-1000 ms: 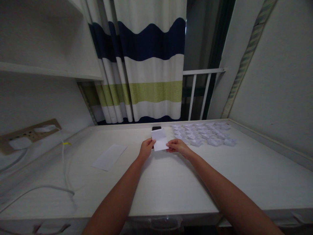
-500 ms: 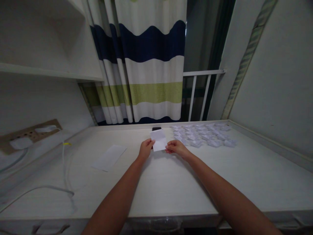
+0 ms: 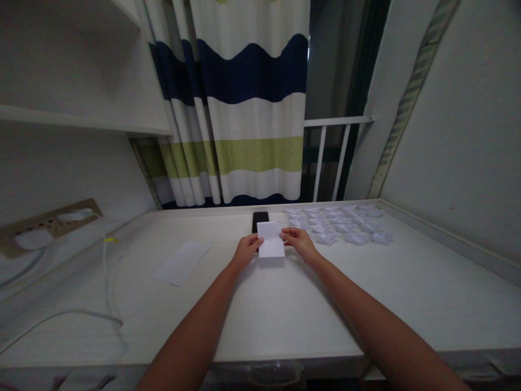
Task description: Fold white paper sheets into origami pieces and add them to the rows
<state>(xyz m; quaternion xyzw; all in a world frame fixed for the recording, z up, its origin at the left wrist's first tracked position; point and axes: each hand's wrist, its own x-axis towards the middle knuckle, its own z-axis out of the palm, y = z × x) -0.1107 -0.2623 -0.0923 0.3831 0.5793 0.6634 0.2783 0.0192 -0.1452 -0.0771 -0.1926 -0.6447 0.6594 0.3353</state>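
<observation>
One paper (image 3: 271, 244), left hand (image 3: 246, 250) pinching one side, right hand (image 3: 300, 242) (likewise) opposite

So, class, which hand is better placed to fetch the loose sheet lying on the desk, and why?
Probably the left hand: the loose sheet lies on its side of the desk, nearer than to the right hand. Both hold the small white paper, so the left would first need to let go.
</observation>
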